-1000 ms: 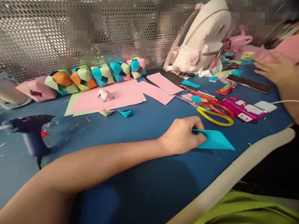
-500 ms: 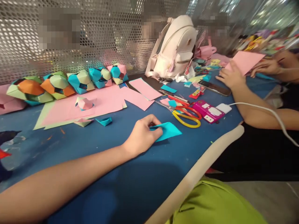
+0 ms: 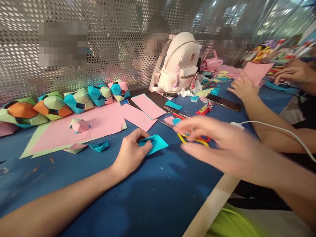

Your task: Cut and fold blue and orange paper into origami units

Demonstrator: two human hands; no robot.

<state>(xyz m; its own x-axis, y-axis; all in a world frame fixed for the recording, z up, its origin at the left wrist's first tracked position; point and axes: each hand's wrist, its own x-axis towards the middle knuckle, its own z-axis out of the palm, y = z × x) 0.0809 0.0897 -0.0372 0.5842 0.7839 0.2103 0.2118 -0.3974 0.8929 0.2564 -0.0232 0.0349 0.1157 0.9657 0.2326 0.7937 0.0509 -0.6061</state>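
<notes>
My left hand [image 3: 132, 151] pinches a folded piece of blue paper [image 3: 158, 144] just above the blue table. From the right my right hand [image 3: 212, 141] reaches in, smeared by motion, with its fingers apart and nothing between them. Partly behind it are yellow-handled scissors [image 3: 182, 137] and red-handled scissors [image 3: 206, 139]. Left of my left hand lie a folded blue paper unit [image 3: 98, 146] and a pink and pale green unit [image 3: 75, 148]. A small pink and blue paper piece [image 3: 80, 125] rests on the stacked pink sheets [image 3: 106, 120].
Several joined paper balls [image 3: 79, 99] line the perforated metal wall. A white backpack [image 3: 181, 64], a phone [image 3: 224, 102] and pink cut sheets [image 3: 148, 106] lie farther back. At right, another person's hand [image 3: 244, 86] holds pink paper [image 3: 258, 73]; a white cable [image 3: 278, 125] crosses there.
My right hand has come into view from the right, now over the scissors and covering the purple power strip. My left hand still holds the blue paper. The camera view has shifted.
</notes>
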